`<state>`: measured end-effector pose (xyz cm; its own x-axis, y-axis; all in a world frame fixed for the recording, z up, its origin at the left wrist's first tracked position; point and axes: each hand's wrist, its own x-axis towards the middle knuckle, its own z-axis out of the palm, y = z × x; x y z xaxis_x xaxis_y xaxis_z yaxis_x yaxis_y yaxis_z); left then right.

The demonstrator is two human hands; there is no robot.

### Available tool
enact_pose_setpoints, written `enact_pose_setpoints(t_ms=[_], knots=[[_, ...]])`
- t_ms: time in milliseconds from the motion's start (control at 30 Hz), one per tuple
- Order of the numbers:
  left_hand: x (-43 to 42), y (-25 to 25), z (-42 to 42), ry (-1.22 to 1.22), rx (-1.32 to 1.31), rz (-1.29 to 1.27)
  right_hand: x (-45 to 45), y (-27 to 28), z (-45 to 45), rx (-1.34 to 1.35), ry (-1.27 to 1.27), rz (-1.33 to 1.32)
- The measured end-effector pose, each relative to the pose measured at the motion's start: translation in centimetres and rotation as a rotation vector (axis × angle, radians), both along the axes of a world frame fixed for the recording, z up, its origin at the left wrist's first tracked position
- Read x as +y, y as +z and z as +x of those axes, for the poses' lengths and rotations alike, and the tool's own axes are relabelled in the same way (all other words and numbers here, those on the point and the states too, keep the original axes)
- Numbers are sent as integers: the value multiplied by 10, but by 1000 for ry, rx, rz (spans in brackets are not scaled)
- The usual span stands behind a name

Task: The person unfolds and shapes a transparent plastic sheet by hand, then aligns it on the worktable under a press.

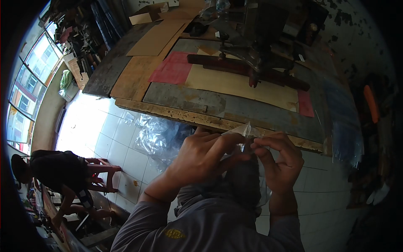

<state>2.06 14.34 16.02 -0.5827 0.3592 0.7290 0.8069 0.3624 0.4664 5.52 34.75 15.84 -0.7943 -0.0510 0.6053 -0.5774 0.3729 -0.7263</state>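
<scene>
Close in front of my body, by the table's front edge, my left hand (pixel 208 153) pinches a thin clear plastic bag (pixel 242 129). My right hand (pixel 280 159) grips the same bag from the other side, thumb and fingertips pressed together. A pointed corner of the film sticks up between the hands, and some of it hangs down beside my right wrist. Beyond the hands stands a dark metal press (pixel 252 63) with a long bar, over a yellow sheet (pixel 235 86) with a red piece (pixel 174 69) at its left end.
More clear plastic (pixel 161 136) lies in a heap below the table edge (pixel 176 115). Flat cardboard (pixel 157 38) rests at the back left. Clear film (pixel 346 138) hangs off the right side. At far left a person (pixel 58 172) sits on a red stool (pixel 105 170).
</scene>
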Motion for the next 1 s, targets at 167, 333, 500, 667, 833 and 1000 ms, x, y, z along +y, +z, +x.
enact_pose_setpoints(t_ms=[167, 333, 500, 667, 833, 1000], knots=[[-15, 2, -2, -52, -97, -187, 1, 1, 1, -40, -23, -40], [-12, 2, -2, -64, -62, -186, 2, 1, 0, -35, -63, -31], [-10, 2, -1, -66, -67, -172, 3, 0, 1, -45, -96, -38], [-9, 3, 0, -54, -64, -176, 4, -3, 0, -27, -89, -59], [-7, 3, 1, -30, -37, -182, 5, -5, 0, -44, -68, -122], [-6, 1, 1, -25, -44, -189, 5, -6, -2, -45, -56, -156]])
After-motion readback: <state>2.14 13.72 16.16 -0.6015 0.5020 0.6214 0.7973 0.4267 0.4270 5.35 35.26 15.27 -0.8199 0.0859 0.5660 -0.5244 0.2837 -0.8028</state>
